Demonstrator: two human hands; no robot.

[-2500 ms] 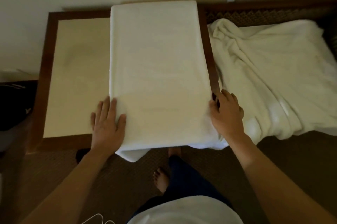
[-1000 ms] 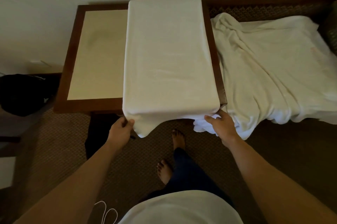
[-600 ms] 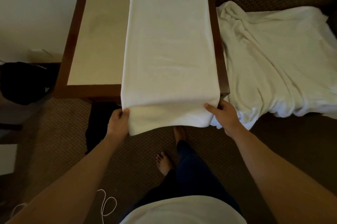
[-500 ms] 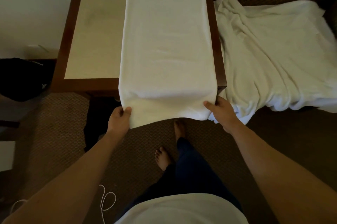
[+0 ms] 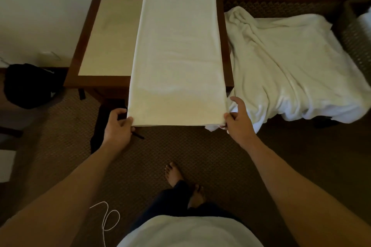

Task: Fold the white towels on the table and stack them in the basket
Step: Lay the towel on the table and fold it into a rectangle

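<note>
Far left, ~9 o'clock: dark bag on floor against wall. Next, wood-framed table w/ pale inset top, bare on its left half. Below at ~7 o'clock: white cord looped on patterned carpet. Left hand at near-left corner of folded towel, thumb on top, fingers curled under, pinching that corner just off table's front edge. Folded towel itself: long white rectangle, centre frame, running 12 to 6 o'clock over table's right half, far end at wall side, near end overhanging front edge & held up level btwn both hands. Bare feet at ~6 o'clock on carpet, dark trouser leg above white shirt at bottom edge. Right hand at near-right corner, thumb & lower fingers gripping corner, index finger raised loose above. Right of that, ~3 o'clock: crumpled white towels in loose heap on lower dark woven surface, touching table's right edge, front drooping over. Far right, ~2 o'clock: woven basket, partly cut off by frame, something white inside, can't tell what.
</note>
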